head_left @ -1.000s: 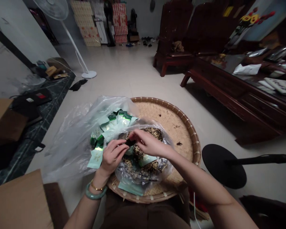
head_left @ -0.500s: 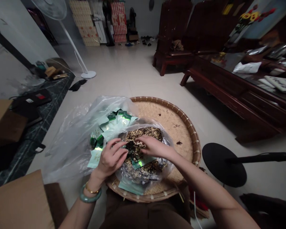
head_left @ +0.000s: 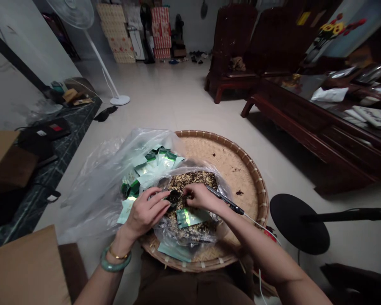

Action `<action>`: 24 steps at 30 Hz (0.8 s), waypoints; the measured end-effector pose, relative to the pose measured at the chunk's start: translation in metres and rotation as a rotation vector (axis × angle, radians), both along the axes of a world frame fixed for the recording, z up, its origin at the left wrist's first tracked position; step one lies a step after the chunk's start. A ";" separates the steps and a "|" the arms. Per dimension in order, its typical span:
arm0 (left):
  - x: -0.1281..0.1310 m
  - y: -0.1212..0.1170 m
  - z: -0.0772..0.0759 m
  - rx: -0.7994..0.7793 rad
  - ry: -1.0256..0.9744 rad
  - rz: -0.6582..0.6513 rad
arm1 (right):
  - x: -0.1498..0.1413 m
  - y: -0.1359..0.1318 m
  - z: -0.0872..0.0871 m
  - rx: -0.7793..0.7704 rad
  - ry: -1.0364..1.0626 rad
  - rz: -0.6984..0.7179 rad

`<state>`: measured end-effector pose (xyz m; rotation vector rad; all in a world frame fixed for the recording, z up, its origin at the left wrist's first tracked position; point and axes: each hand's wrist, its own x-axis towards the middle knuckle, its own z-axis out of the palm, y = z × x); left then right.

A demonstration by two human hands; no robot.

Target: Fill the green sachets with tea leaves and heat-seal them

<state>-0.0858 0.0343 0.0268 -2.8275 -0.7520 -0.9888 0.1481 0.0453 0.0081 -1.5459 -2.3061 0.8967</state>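
Note:
A round woven bamboo tray [head_left: 241,165] rests on my lap. On it lies a clear plastic bag [head_left: 190,231] holding a heap of loose dried bits [head_left: 193,180]. My left hand [head_left: 147,212] pinches a small dark object [head_left: 174,197] over that heap. My right hand [head_left: 201,197] is closed on a thin dark pen-like tool [head_left: 225,198] whose cord trails off to the right; its tip is at the dark object. A green foil sachet [head_left: 190,217] lies under my right hand. A second bag at the left holds several green sachets [head_left: 146,169].
A dark wooden table [head_left: 330,118] and chairs [head_left: 235,46] stand at the right. A black round stand base [head_left: 296,222] sits by the tray. A standing fan [head_left: 114,95] and stacked boxes [head_left: 117,29] are at the back. Cardboard [head_left: 22,267] lies at the lower left.
My right hand dipped toward the heap and now holds the corded pen-like tool at the dark object. My left hand kept its pinch and barely moved.

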 end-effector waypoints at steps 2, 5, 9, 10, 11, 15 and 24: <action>0.001 0.001 -0.001 0.009 -0.016 0.001 | 0.006 -0.001 0.019 0.013 0.134 -0.082; 0.003 0.002 -0.002 0.008 -0.030 0.007 | 0.005 -0.007 0.049 0.067 0.393 -0.119; 0.004 0.003 -0.002 -0.005 -0.061 0.023 | -0.008 -0.014 0.070 0.106 0.460 -0.050; 0.004 0.002 -0.002 -0.009 -0.065 0.025 | -0.010 -0.016 0.071 0.108 0.452 -0.045; 0.004 0.002 -0.002 -0.015 -0.065 0.025 | -0.012 -0.017 0.070 0.115 0.438 -0.039; 0.003 0.001 -0.001 -0.031 -0.064 0.027 | -0.012 -0.022 0.066 0.207 0.262 0.065; 0.003 0.000 -0.004 -0.052 -0.083 0.036 | -0.023 -0.024 0.058 0.236 0.050 0.143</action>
